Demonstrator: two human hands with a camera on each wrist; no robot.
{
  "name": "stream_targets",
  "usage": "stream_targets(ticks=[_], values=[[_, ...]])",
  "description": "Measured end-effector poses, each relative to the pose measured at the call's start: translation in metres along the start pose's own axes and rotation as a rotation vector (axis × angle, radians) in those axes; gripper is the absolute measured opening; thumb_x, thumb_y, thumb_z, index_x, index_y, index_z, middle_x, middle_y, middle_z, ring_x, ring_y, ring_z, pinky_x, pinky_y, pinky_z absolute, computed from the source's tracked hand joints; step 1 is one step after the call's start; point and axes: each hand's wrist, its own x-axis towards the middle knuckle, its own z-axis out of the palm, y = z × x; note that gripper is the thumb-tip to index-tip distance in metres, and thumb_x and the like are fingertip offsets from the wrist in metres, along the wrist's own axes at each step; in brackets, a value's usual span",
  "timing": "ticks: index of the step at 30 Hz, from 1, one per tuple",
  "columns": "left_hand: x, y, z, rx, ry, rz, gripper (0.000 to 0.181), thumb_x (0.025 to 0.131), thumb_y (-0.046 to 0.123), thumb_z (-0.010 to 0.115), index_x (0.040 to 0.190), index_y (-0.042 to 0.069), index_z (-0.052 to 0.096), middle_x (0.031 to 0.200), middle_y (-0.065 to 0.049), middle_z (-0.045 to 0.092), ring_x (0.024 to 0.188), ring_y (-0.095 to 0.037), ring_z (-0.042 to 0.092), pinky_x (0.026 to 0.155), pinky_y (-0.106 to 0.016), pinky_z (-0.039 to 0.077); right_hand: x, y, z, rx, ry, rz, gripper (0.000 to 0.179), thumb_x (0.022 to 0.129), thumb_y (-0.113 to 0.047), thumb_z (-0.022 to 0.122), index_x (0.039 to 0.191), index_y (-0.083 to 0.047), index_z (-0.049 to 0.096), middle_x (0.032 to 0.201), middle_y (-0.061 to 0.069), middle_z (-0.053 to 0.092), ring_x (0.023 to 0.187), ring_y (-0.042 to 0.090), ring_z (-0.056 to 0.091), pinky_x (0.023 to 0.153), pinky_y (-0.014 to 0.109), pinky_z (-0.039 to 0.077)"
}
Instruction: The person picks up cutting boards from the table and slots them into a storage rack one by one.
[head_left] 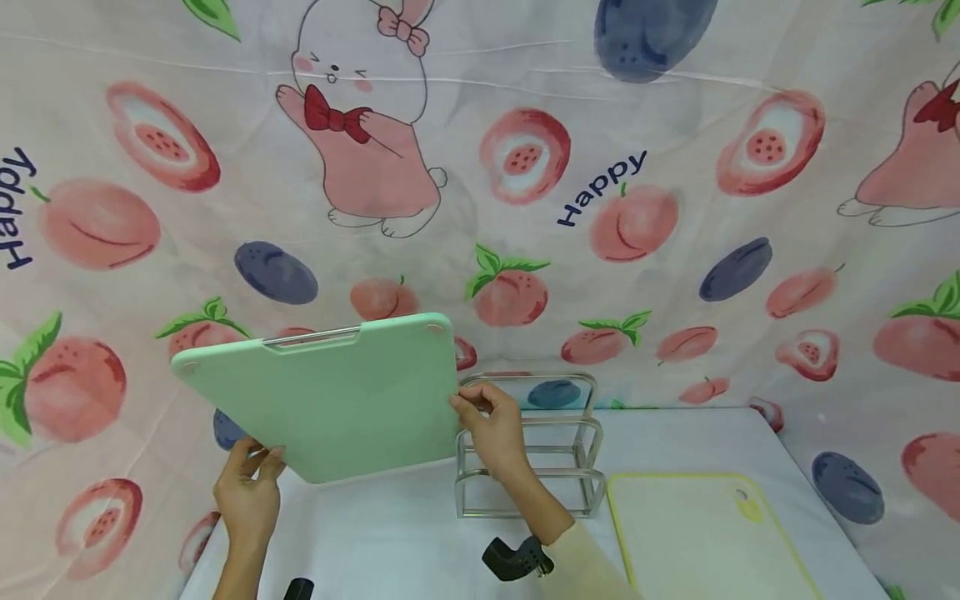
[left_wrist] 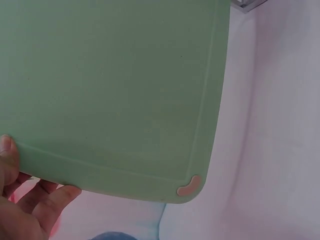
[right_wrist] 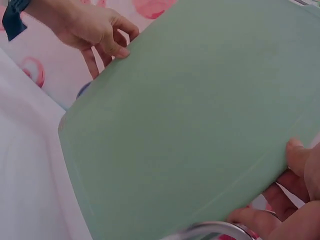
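Note:
A light green cutting board (head_left: 337, 408) is held up in the air, tilted, with a metal-lined handle slot along its top edge. My left hand (head_left: 250, 487) pinches its left edge between thumb and fingers, near the lower corner. At the opposite edge, my right hand (head_left: 498, 429) grips the board the same way. Just right of the board stands a silver wire rack (head_left: 562, 473), partly covered by my right hand and forearm. In the left wrist view, a pinkish pad (left_wrist: 189, 186) marks one rounded board corner. A rack bar (right_wrist: 215, 227) curves close below the board in the right wrist view.
A pale cutting board with a yellow rim (head_left: 697, 533) lies flat on the white table (head_left: 660, 437), right of the rack. Behind the table hangs a fruit-and-rabbit printed cloth (head_left: 517, 75). A black wrist mount (head_left: 517, 558) sits at my right wrist.

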Motion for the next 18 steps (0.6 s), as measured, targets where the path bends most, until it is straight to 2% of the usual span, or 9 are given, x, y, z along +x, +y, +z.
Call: stream_targets(ticks=[5, 10, 13, 18], values=[[-0.001, 0.003, 0.007, -0.033, -0.036, -0.033, 0.014, 0.089, -0.011, 0.059, 0.103, -0.009, 0.057, 0.099, 0.006, 0.052, 0.087, 0.008, 0.059, 0.073, -0.014, 0.050, 0.005, 0.004, -0.010, -0.059, -0.029, -0.059, 0.009, 0.089, -0.002, 0.066, 0.092, 0.007, 0.065, 0.098, 0.016, 0.065, 0.085, 0.027, 0.062, 0.071, 0.034, 0.057], [-0.005, 0.008, 0.018, -0.084, -0.084, -0.075, 0.011, 0.089, -0.013, 0.057, 0.100, -0.010, 0.056, 0.097, -0.001, 0.051, 0.086, 0.005, 0.060, 0.074, -0.017, 0.052, 0.011, 0.023, -0.021, -0.117, 0.015, -0.059, 0.011, 0.088, -0.010, 0.070, 0.093, 0.000, 0.070, 0.100, 0.011, 0.068, 0.077, 0.025, 0.063, 0.065, 0.026, 0.054], [-0.007, 0.009, 0.023, -0.086, -0.090, -0.085, 0.010, 0.090, -0.012, 0.056, 0.099, -0.010, 0.056, 0.096, -0.004, 0.052, 0.084, 0.005, 0.060, 0.073, -0.018, 0.052, 0.012, 0.028, -0.027, -0.132, 0.024, -0.062, 0.015, 0.088, -0.017, 0.071, 0.094, -0.004, 0.073, 0.103, 0.007, 0.069, 0.072, 0.027, 0.064, 0.062, 0.025, 0.054], [-0.008, 0.009, 0.032, -0.093, -0.116, -0.125, 0.012, 0.091, -0.010, 0.056, 0.103, -0.009, 0.055, 0.098, -0.006, 0.051, 0.084, 0.006, 0.060, 0.072, -0.017, 0.052, 0.014, 0.029, -0.036, -0.193, 0.041, -0.150, 0.017, 0.088, -0.022, 0.071, 0.097, -0.008, 0.074, 0.103, 0.004, 0.070, 0.080, 0.025, 0.065, 0.061, 0.024, 0.051]])
